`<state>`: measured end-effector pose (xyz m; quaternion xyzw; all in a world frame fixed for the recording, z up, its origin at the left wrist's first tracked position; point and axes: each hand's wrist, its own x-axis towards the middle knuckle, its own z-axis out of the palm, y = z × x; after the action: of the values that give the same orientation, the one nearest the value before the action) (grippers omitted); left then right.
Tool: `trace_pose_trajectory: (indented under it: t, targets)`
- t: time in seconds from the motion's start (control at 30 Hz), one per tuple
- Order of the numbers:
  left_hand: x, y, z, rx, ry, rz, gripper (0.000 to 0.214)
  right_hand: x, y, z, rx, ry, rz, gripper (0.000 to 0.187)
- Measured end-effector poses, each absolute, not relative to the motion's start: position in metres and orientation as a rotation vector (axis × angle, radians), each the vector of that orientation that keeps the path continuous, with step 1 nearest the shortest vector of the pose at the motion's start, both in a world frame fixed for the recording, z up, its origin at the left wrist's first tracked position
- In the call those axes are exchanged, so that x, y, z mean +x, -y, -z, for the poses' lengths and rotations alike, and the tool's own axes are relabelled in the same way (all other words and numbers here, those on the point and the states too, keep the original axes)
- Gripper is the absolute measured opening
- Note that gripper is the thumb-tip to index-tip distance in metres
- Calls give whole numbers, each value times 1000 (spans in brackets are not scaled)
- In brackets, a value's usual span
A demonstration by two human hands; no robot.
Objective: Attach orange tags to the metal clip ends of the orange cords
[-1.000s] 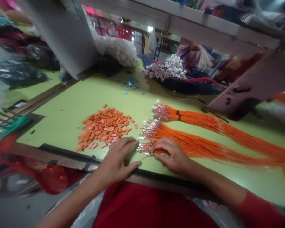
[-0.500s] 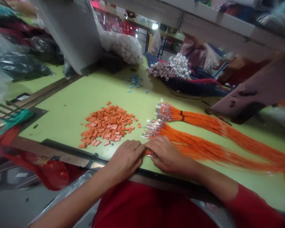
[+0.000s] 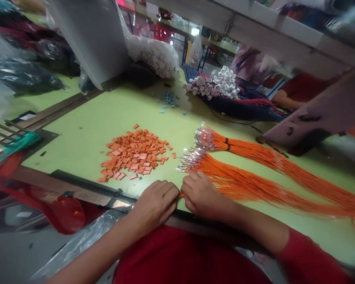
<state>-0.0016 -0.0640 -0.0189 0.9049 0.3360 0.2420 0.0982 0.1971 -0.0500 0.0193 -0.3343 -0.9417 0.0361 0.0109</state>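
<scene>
At the table's front edge my left hand (image 3: 158, 202) is closed, its fingertips bent down; what they pinch is hidden. Close beside it, my right hand (image 3: 201, 195) is curled shut, knuckles up, with a bit of orange wire (image 3: 181, 195) showing between the two hands. Right behind my right hand lies a loose bundle of orange wires (image 3: 248, 182) with shiny metal terminals at its left end. A second orange wire bundle (image 3: 251, 152), tied with dark bands, lies beyond it. To the left is a heap of small flat orange plastic connector housings (image 3: 136, 152).
Small blue pieces (image 3: 169, 98) lie farther back on the green tabletop (image 3: 85, 130). Dark cables with white connectors (image 3: 225, 83) and a bag of white parts (image 3: 156, 57) are behind. Upright panels (image 3: 91, 39) stand on both sides under a shelf beam. Another person's arm (image 3: 286, 100) shows at back right.
My right hand has curled tighter and uncovered some wire ends. My left hand has shifted slightly down, and the hands' top knuckles are farther apart. A person's arm has appeared at back right.
</scene>
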Motion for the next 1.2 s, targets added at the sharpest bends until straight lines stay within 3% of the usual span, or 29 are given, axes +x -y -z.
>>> trace_pose_trajectory:
  t: [0.07, 0.2, 0.33, 0.43, 0.7, 1.2]
  targets:
    - [-6, 66, 19, 2543, -1002, -779, 9, 197, 46, -16, -1009, 2947, -129, 8]
    - [-23, 75, 20, 2151, -1208, -996, 46, 210, 43, -15, -1006, 2632, -547, 10]
    - [-29, 79, 22, 2075, -1228, -1122, 24, 228, 45, -24, -1085, 1994, -1258, 9]
    - [-19, 76, 22, 2135, -1149, -1078, 17, 231, 44, -27, -1087, 1659, -1559, 17]
    - [11, 51, 16, 2256, -1282, -717, 24, 225, 36, -30, -1196, 1388, -1609, 30]
    - [24, 34, 8, 2384, -1434, -510, 24, 221, 35, -32, -1229, 1551, -1646, 27]
